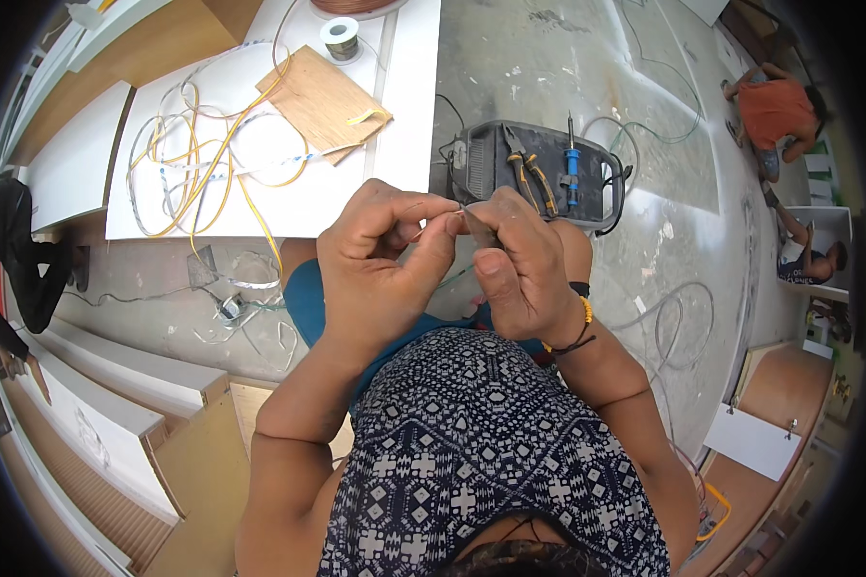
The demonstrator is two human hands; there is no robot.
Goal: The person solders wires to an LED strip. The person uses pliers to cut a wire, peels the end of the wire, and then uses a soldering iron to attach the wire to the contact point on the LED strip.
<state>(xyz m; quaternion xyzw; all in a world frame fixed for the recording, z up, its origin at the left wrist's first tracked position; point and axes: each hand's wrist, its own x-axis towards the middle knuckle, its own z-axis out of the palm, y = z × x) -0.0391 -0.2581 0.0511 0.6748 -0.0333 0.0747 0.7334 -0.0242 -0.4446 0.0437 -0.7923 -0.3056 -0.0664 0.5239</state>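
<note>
Two hands, the left hand (pixel 390 260) and the right hand (pixel 527 260), meet fingertip to fingertip above the lap of the person. The grip of the left is pinching a thin wire (pixel 458 210), which is between the two hands, and the grip of the right is pressed on a dark flat piece (pixel 481 231), maybe a small blade. I judge that the step in hand is fine work on the end of this wire, perhaps the cleaning of it, but the fingers hide the exact contact. The next move, in my opinion, calls for a steady left pinch and a light, controlled pressure from the right, because too much force could cut such a thin wire. Just beyond the hands, a dark case (pixel 546 142) carries pliers (pixel 520 170) and a blue soldering iron (pixel 573 173). To the left of it, the white desk (pixel 409 154) bears tangled yellow and white cables (pixel 229 141), a wooden board (pixel 318 101) and, farther, a spool (pixel 340 38). Well apart, at the right, sits a person in an orange shirt (pixel 777 108)
</note>
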